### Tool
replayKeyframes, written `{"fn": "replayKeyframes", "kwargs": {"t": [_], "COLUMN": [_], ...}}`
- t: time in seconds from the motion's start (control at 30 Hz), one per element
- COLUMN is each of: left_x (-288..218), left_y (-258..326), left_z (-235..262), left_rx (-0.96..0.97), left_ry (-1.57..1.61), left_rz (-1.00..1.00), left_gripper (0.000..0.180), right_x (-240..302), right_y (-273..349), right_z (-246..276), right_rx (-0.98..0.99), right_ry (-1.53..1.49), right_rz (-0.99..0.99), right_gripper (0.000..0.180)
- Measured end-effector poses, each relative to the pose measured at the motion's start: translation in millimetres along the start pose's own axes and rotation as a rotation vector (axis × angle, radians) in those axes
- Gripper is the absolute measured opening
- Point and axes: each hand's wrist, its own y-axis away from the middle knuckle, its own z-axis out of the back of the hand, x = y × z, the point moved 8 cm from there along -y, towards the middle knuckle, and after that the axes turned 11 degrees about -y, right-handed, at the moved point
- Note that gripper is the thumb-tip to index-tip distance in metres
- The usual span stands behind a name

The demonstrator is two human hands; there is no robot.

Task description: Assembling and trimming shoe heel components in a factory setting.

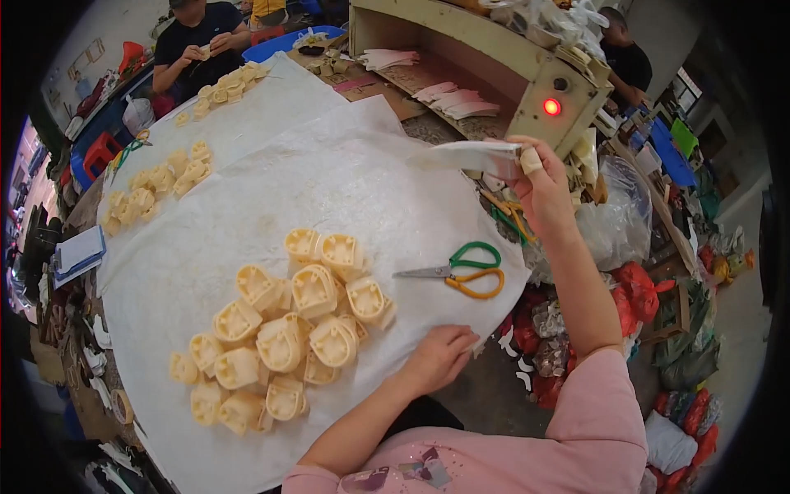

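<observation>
My right hand (543, 185) is raised over the table's right edge, its fingers closed on a flat whitish strip (473, 155). The strip points left and is smeared by motion, and a small pale piece or cover shows at my thumb. At the near table edge my left hand (439, 356) rests with fingers curled together; a bit of something pale shows at its fingertips, too small to name. Between the hands lie scissors (461, 272) with one green and one orange handle loop. Left of them sits a heap of cream-coloured hollow, rounded moulded parts (280, 342) on the white table sheet (362, 189).
More cream parts lie in piles at the left (156, 185) and far end. A cabinet (543, 107) with a lit red lamp stands behind, white strips (461, 103) on its shelf. Bags (634, 296) crowd the right-hand floor. Two people sit beyond; one holds a cream part.
</observation>
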Motion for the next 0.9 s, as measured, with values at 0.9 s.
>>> {"fn": "replayKeyframes", "kwargs": {"t": [0.9], "left_x": [-59.0], "left_y": [213.1], "left_z": [153.3], "left_rx": [-1.108], "left_ry": [0.933], "left_rz": [0.496], "left_gripper": [0.029], "right_x": [-51.0], "right_y": [300.5], "right_z": [-219.2], "right_rx": [0.982], "right_ry": [0.219], "right_rz": [0.087], "right_gripper": [0.058]}}
